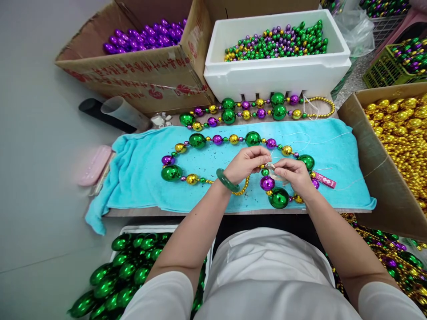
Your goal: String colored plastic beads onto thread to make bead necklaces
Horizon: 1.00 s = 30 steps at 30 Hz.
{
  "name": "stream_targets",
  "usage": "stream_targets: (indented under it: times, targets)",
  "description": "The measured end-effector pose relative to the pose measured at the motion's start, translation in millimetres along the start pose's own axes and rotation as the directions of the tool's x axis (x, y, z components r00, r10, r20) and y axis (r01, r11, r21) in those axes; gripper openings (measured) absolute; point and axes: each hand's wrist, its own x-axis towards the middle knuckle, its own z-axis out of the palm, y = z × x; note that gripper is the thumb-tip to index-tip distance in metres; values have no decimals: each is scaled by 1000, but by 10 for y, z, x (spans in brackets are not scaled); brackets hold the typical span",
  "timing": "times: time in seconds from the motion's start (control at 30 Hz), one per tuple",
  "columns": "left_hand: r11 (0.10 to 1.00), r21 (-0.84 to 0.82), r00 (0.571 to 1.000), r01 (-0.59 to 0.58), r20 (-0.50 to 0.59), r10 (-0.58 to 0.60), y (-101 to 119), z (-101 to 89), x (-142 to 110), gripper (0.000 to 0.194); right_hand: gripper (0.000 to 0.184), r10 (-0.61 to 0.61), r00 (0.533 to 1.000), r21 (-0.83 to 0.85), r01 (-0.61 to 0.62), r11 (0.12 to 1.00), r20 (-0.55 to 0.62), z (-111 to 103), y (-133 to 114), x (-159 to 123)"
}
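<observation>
Necklace loop lies long from left to right on a turquoise towel over the counter. Fingertips pinched narrow, the left hand reaches over its opening, grip contents unclear; the right hand, nearer the loop's right end, holds a small clear piece.

There are two hands, one green bracelet, one towel, one strand on it showing five large green beads, one pink tag, two bead-filled cardboard boxes, one white foam box and one pink dish.
</observation>
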Motion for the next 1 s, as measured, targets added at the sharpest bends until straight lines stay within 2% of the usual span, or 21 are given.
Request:
stream_targets:
  times: [0.3, 0.67, 0.83, 1.0]
  targets:
    - [1000, -1, 1000, -16, 11, 16, 14, 24, 14, 19, 19, 59, 998, 123, -61, 991, 23, -21, 71, -19]
    - [999, 6, 999, -41, -15, 41, 40, 37, -8, 18, 17, 54, 997, 151, -63, 986, 62, 12, 50, -1]
    - [999, 5, 999, -38, -11, 38, 30, 30, -1, 18, 20, 59, 997, 126, -66, 990, 57, 4, 51, 6]
    - [999, 3, 999, -51, -15, 51, 26, 27, -2, 18, 20, 46, 994, 110, -57, 992, 100, -2, 29, 9]
